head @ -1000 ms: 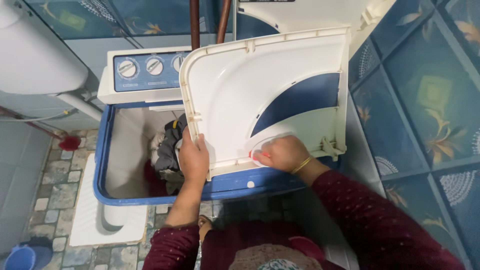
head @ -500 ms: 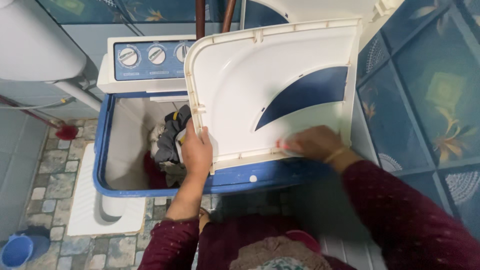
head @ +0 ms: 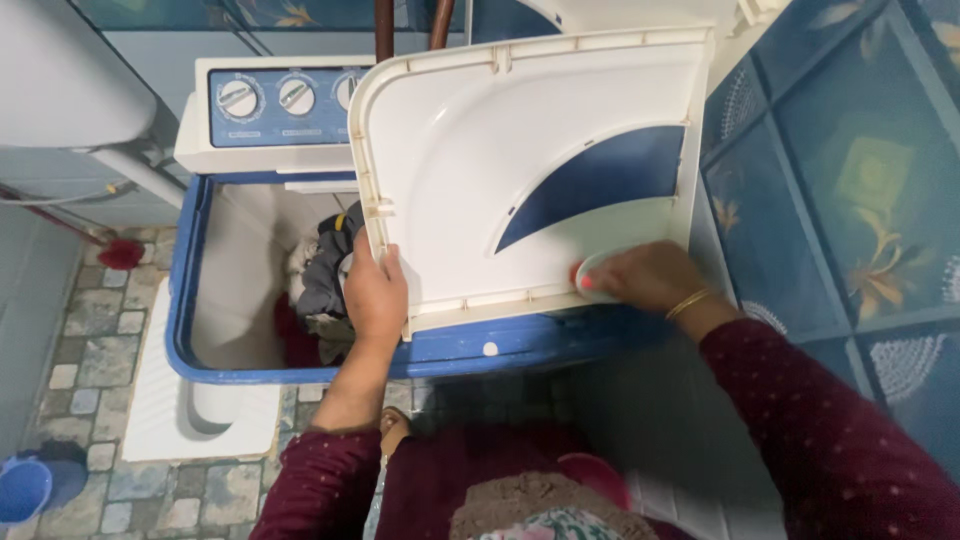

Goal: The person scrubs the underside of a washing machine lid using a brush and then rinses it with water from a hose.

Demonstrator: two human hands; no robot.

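A white washing machine lid (head: 470,150) with a blue curved panel is tilted up over the blue and white washing machine (head: 470,352). My left hand (head: 372,297) grips the lid's lower left corner. My right hand (head: 645,275) presses a small pale round thing (head: 600,266) against the lid's lower right part; what it is cannot be told. The open tub (head: 235,260) on the left holds a heap of clothes (head: 320,280) in grey, white and dark red. Three dials sit on the control panel (head: 280,100) behind.
Blue patterned tiles (head: 860,180) cover the wall on the right. A white floor toilet pan (head: 190,400) lies on the stone-patterned floor at the left, with a blue bucket (head: 25,485) at the bottom left corner. A white cistern (head: 60,80) hangs at the top left.
My right hand slid to the right along the lid's lower edge with the round thing under it. My left hand kept its grip on the lid's corner.
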